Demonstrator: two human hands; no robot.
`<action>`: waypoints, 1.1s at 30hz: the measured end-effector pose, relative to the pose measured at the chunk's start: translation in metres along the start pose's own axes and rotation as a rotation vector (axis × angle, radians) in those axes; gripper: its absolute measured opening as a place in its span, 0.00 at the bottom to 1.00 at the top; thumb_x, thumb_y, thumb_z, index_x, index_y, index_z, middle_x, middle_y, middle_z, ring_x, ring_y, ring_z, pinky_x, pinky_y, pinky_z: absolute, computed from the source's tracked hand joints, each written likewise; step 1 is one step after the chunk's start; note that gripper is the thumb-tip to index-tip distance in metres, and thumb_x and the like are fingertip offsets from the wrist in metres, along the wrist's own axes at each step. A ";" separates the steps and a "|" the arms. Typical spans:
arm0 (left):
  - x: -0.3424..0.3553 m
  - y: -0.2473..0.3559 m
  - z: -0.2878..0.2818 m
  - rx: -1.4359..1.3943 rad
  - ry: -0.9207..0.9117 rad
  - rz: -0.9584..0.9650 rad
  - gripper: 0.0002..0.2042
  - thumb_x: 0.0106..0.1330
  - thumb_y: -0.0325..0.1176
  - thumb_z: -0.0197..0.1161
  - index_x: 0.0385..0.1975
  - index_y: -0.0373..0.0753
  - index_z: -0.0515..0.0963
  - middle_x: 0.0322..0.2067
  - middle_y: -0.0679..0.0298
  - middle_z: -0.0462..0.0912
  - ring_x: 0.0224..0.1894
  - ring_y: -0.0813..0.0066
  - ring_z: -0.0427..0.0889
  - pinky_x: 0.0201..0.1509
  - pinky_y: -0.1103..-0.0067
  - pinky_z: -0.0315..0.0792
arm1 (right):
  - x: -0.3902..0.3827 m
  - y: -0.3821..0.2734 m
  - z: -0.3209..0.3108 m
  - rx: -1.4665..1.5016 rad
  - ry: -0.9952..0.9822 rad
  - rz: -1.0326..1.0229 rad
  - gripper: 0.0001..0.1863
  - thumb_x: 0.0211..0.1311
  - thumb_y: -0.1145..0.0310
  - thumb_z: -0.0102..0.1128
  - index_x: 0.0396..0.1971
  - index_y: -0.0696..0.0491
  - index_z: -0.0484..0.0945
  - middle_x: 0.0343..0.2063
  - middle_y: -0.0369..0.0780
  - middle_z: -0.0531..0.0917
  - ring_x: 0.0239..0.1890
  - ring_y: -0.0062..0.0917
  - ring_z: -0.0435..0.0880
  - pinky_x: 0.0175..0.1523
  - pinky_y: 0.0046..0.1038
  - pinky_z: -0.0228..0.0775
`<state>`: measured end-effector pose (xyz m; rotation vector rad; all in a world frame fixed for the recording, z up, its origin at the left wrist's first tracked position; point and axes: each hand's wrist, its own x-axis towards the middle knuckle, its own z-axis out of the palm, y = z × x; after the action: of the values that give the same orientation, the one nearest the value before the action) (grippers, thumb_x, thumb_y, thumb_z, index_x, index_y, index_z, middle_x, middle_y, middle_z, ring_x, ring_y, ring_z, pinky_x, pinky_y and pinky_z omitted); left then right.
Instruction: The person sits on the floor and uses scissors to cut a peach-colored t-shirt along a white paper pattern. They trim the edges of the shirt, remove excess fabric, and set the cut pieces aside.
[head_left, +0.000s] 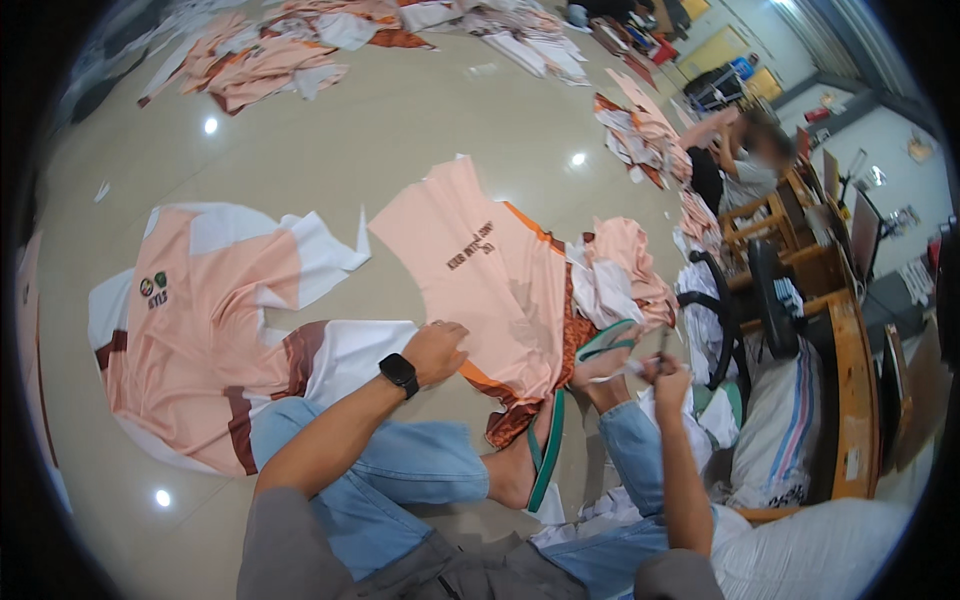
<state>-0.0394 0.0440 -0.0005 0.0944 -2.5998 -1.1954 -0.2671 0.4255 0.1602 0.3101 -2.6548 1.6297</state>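
A peach-coloured fabric panel with an orange edge and dark lettering lies spread on the tiled floor, directly in front of the seated person. The left forearm stretches forward from the lower edge, a black wristwatch on the wrist, and the left hand rests on the panel's near edge with its fingers curled down onto the cloth. The right forearm rises more steeply on the right; the right hand is closed around a thin dark tool, too small to tell which kind. Two feet in green flip-flops lie between the hands, below denim-clad knees. To the left lies a second, larger peach and white panel with brown bands. More cut pieces are piled just right of the first panel.
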 end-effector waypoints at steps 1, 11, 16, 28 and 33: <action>0.008 0.004 0.005 0.035 0.045 0.033 0.20 0.66 0.36 0.65 0.55 0.31 0.79 0.54 0.48 0.82 0.55 0.48 0.81 0.61 0.61 0.75 | 0.027 0.013 -0.054 -0.156 0.125 -0.090 0.09 0.65 0.78 0.68 0.43 0.62 0.82 0.24 0.36 0.81 0.24 0.21 0.82 0.30 0.27 0.81; -0.003 0.028 0.035 0.312 -0.333 0.143 0.06 0.62 0.28 0.64 0.38 0.37 0.81 0.56 0.54 0.79 0.46 0.50 0.81 0.51 0.62 0.76 | 0.053 0.035 -0.239 -0.161 0.584 0.124 0.15 0.67 0.67 0.70 0.42 0.64 0.79 0.29 0.41 0.85 0.22 0.24 0.87 0.24 0.24 0.79; -0.030 0.046 0.000 -0.464 -0.534 -0.286 0.10 0.77 0.36 0.57 0.44 0.36 0.77 0.32 0.67 0.80 0.33 0.80 0.74 0.39 0.79 0.71 | 0.038 0.052 -0.201 -0.118 0.362 0.255 0.17 0.65 0.66 0.72 0.43 0.63 0.79 0.29 0.40 0.84 0.22 0.24 0.87 0.24 0.23 0.79; 0.005 0.092 0.033 0.152 -0.295 -0.418 0.53 0.64 0.58 0.69 0.73 0.22 0.51 0.30 0.44 0.86 0.36 0.43 0.88 0.39 0.60 0.81 | 0.013 0.050 -0.098 0.124 -0.101 0.289 0.19 0.64 0.68 0.72 0.45 0.66 0.78 0.25 0.40 0.85 0.19 0.21 0.84 0.22 0.22 0.74; 0.018 0.080 0.069 0.427 -0.451 -0.299 0.30 0.60 0.54 0.71 0.47 0.29 0.82 0.31 0.40 0.86 0.37 0.42 0.87 0.43 0.56 0.80 | -0.021 0.042 -0.069 0.127 -0.245 0.324 0.18 0.65 0.69 0.71 0.45 0.67 0.77 0.22 0.40 0.84 0.19 0.19 0.83 0.21 0.22 0.71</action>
<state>-0.0715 0.1441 0.0209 0.3453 -3.3033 -0.7865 -0.2600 0.5083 0.1518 0.0857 -2.9112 1.9745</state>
